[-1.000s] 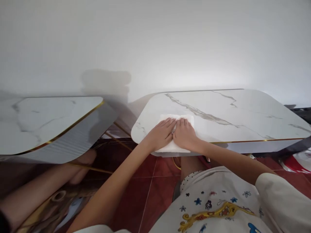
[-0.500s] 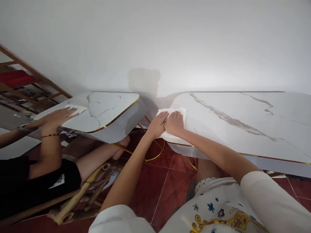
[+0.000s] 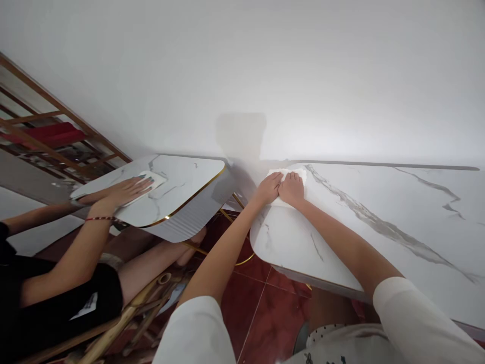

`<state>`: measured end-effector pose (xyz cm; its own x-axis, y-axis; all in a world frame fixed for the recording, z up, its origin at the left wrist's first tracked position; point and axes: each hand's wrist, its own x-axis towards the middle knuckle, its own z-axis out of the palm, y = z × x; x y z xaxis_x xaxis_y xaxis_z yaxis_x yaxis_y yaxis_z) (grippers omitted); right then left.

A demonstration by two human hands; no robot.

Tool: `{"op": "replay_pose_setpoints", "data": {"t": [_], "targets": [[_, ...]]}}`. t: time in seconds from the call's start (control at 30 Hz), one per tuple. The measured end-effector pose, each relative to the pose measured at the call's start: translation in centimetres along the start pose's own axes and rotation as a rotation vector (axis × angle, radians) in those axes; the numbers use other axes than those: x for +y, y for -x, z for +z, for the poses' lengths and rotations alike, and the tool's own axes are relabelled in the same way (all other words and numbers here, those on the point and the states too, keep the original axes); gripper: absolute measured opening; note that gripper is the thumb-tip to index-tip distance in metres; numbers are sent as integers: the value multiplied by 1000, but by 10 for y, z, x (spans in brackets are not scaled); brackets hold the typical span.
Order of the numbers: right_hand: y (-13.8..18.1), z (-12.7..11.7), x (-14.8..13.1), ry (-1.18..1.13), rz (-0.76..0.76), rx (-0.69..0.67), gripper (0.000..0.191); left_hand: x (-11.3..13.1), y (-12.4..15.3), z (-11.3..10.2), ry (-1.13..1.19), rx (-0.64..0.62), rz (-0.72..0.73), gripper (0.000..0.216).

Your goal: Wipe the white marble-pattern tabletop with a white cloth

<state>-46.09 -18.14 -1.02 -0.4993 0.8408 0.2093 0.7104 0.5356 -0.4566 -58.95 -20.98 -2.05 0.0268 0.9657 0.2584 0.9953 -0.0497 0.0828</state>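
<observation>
White marble-patterned tabletop (image 3: 401,207) spreads far off to the right of the hands, leaving a broad stretch for sideways movement. Its back edge runs along the wall (image 3: 310,65) as a grey line, and its left end rounds off above the red tiled floor (image 3: 257,298). Left of that rounding, a gap separates it from a second marble table (image 3: 193,179) with a gold rim.

Half a second ago the white cloth (image 3: 303,175) covered the left end; now it lies farther back, near the wall, and the front-left corner shows bare. Left hand (image 3: 270,188) and right hand (image 3: 291,189) rest on it side by side, palms down and touching; they press on the cloth, neither one clenched. At the second table, a co-worker's hand (image 3: 131,191) has slid its own pale cloth (image 3: 156,180) across onto the grey vein.

Grey-brown veining slants over the nearer tabletop. On the wall falls a soft shadow (image 3: 240,134); at far left leans a brown slatted frame (image 3: 62,115), with a red item (image 3: 56,134) seen among its slats.
</observation>
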Motion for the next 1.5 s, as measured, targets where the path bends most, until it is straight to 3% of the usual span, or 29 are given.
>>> {"op": "replay_pose_setpoints", "data": {"t": [0.27,0.6,0.83,1.17,1.5], "targets": [[-55,3,23,37,-12,29,54,-15,-58,15,25,-2,-32,51],[-97,6,42,21,-69,96,46,-22,-98,22,32,5,-50,49],[-91,3,48,17,-84,75,50,-10,-98,16,5,-11,-52,49],[-79,-20,79,67,47,80,52,23,-119,30,-19,-3,68,50],[-43,-21,62,137,109,71,58,30,-85,25,33,-9,141,53]]}}
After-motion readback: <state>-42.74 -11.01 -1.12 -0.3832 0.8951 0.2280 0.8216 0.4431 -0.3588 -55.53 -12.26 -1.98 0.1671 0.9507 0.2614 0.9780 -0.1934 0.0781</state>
